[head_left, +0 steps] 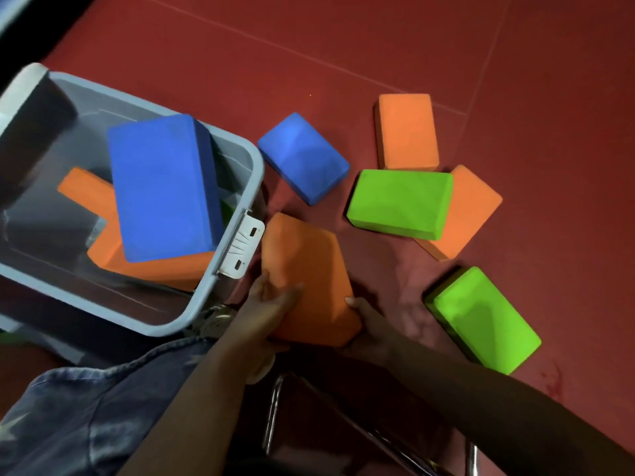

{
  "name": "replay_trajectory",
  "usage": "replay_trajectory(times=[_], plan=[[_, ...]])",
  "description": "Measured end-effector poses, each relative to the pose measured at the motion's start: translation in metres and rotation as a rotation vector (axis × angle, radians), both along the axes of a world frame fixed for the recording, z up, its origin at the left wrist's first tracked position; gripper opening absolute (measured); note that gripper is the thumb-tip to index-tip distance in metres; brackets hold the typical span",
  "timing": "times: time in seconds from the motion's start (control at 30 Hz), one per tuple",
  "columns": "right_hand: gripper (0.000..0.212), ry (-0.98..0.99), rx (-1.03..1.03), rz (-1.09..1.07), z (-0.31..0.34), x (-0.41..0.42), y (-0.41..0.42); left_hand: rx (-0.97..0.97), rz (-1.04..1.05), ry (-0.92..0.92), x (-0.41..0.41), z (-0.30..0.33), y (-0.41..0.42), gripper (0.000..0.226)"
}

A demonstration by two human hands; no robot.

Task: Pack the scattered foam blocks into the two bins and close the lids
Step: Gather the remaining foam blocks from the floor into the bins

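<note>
Foam blocks: scattered on the red floor [412, 46] right of an open bin, with one orange block held in both hands.
Bin [220, 290]: grey-rimmed, clear-walled, at the left, lid off, white latch [242, 247] on its right rim.
Bin contents: a blue block [165, 187] lies uppermost, long axis running near to far, slightly tilted; under it an orange block [103, 214] pokes out to the left and along the near edge; a sliver of green shows at the right wall.
Held orange block [305, 276]: just right of the latch, long axis near to far, far end leaning a little left.
Left hand [271, 300]: fingers curled over the block's near left edge, gripping it.
Right hand [367, 324]: thumb on the near right corner, fingers underneath, holding the same block.
Loose blue block [302, 158]: beyond the held one, lying diagonally.
Far orange block [407, 130]: flat, long axis near to far.
Middle green block [400, 202]: long axis left to right, overlapping another orange block [470, 214] on its right.
Near green block [484, 319]: far right, diagonal, apart from the others.
Chair frame [275, 407]: chrome tubing at the near edge, beside a denim-clad leg [86, 413].
</note>
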State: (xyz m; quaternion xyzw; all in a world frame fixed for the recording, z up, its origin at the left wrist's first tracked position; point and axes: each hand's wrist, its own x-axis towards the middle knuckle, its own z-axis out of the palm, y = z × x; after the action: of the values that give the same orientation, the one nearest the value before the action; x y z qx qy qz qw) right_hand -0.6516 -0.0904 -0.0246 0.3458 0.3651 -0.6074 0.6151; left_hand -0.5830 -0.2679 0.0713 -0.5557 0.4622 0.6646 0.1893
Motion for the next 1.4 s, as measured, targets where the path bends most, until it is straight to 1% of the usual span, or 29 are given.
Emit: replay_trajectory(times=[0.03,0.1,0.17,0.2,0.23,0.27,0.3,0.33,0.37,0.4,0.43,0.5,0.57,0.63,0.7,0.77,0.8,0.83,0.87,0.9,0.93,0.97,1.03,1.07,1.13,1.17,1.3,1.37,1.4], plan=[[0.097,0.019,0.002,0.027,-0.007,-0.008,0.001,-0.012,-0.029,0.013,-0.001,-0.002,0.001,0.088],[0.083,0.117,0.023,0.127,-0.014,-0.029,0.005,-0.093,-0.008,0.012,-0.006,-0.004,0.004,0.087],[0.079,0.283,0.197,0.237,-0.019,-0.061,0.013,-0.185,-0.003,0.019,-0.009,-0.008,0.007,0.083],[0.078,0.368,0.348,0.231,-0.024,-0.079,0.021,-0.219,-0.030,0.029,-0.009,-0.010,0.009,0.082],[0.081,0.454,0.513,0.163,-0.033,-0.099,0.032,-0.240,-0.051,0.048,-0.008,-0.012,0.010,0.082],[0.091,0.539,0.683,0.097,-0.042,-0.118,0.042,-0.252,-0.063,0.071,-0.008,-0.014,0.011,0.082],[0.105,0.599,0.832,0.046,-0.051,-0.136,0.050,-0.257,-0.058,0.086,-0.007,-0.016,0.011,0.081],[0.117,0.640,0.963,0.048,-0.054,-0.153,0.054,-0.258,-0.053,0.094,-0.008,-0.018,0.010,0.081],[0.121,0.687,1.049,0.086,-0.060,-0.167,0.058,-0.254,-0.044,0.107,-0.009,-0.019,0.010,0.080],[0.117,0.725,1.082,0.128,-0.058,-0.179,0.056,-0.256,-0.036,0.122,-0.009,-0.020,0.010,0.079],[0.110,0.778,1.063,0.143,-0.057,-0.190,0.051,-0.265,-0.036,0.131,-0.009,-0.022,0.010,0.078],[0.100,0.813,0.968,0.134,-0.059,-0.210,0.039,-0.287,-0.069,0.139,-0.009,-0.023,0.009,0.078],[0.093,0.763,0.943,0.163,-0.066,-0.215,0.030,-0.314,-0.101,0.139,-0.009,-0.025,0.009,0.078],[0.100,0.732,0.974,0.183,-0.084,-0.207,0.026,-0.311,-0.101,0.152,-0.009,-0.024,0.008,0.078],[0.105,0.718,1.000,0.162,-0.075,-0.188,0.012,-0.307,-0.099,0.167,-0.009,-0.021,0.008,0.078],[0.096,0.715,0.997,0.108,-0.055,-0.172,-0.002,-0.329,-0.117,0.179,-0.007,-0.017,0.007,0.078],[0.093,0.688,0.966,0.011,-0.065,-0.170,0.000,-0.366,-0.128,0.181,-0.005,-0.013,0.007,0.078],[0.089,0.635,0.889,-0.133,-0.064,-0.165,-0.001,-0.427,-0.148,0.178,-0.002,-0.009,0.006,0.080],[0.081,0.550,0.815,-0.243,-0.063,-0.165,-0.008,-0.502,-0.185,0.182,0.002,-0.004,0.006,0.082],[0.067,0.471,0.752,-0.296,-0.072,-0.162,-0.004,-0.579,-0.232,0.186,0.007,0.000,0.006,0.086],[0.050,0.483,0.707,-0.303,-0.067,-0.159,-0.005,-0.644,-0.259,0.192,0.011,0.005,0.006,0.089],[0.040,0.471,0.621,-0.334,-0.052,-0.152,-0.005,-0.684,-0.254,0.196,0.012,0.014,0.006,0.090],[0.035,0.532,0.513,-0.354,-0.014,-0.136,-0.017,-0.775,-0.197,0.218,0.013,0.033,0.002,0.087],[0.036,0.568,0.516,-0.335,-0.003,-0.130,-0.022,-0.838,-0.160,0.239,0.013,0.043,-0.001,0.086],[0.047,0.672,0.535,-0.417,0.027,-0.128,-0.037,-0.949,-0.052,0.272,0.018,0.059,-0.008,0.084],[0.051,0.701,0.514,-0.436,0.054,-0.122,-0.047,-0.975,0.030,0.285,0.021,0.065,-0.014,0.084],[0.051,0.726,0.384,-0.444,0.117,-0.101,-0.095,-1.013,0.367,0.274,0.045,0.096,-0.037,0.084],[0.054,0.706,0.270,-0.415,0.142,-0.087,-0.124,-1.066,0.480,0.233,0.058,0.113,-0.055,0.083],[0.052,0.713,0.226,-0.357,0.151,-0.082,-0.141,-1.104,0.511,0.194,0.065,0.123,-0.066,0.082]])
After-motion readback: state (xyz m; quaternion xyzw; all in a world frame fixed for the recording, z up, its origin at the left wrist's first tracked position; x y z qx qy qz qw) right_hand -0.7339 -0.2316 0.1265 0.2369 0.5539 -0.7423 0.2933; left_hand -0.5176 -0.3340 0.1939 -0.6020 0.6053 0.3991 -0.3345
